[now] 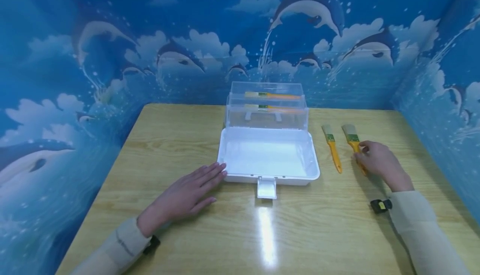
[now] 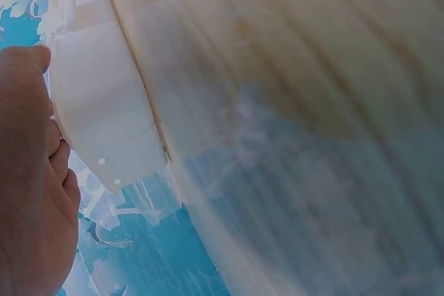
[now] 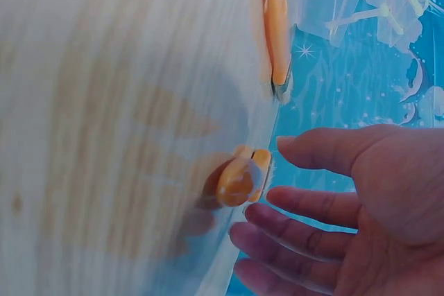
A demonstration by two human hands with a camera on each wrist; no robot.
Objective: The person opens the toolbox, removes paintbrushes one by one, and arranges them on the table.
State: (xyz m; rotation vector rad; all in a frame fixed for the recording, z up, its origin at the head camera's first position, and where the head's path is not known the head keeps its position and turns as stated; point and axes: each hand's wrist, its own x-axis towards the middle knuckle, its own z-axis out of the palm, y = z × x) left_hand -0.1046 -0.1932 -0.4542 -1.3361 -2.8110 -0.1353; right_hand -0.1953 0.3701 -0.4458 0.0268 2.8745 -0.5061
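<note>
- Two brushes [image 1: 331,146] on the bench [image 1: 176,141]
- One case [image 1: 240,178]; its clear section [image 1: 240,118] holds at least one brush more
- Left grip [image 1: 193,189] released, beside case
- Right grip [image 1: 380,162] released, near brush handle

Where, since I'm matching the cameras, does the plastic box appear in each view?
Head: the plastic box sits near the centre.
Left wrist: the box is at upper left, its white outside showing.
Right wrist: the box shows only partly, clear plastic at top right.
Shared landmark: the blue backdrop.
</note>
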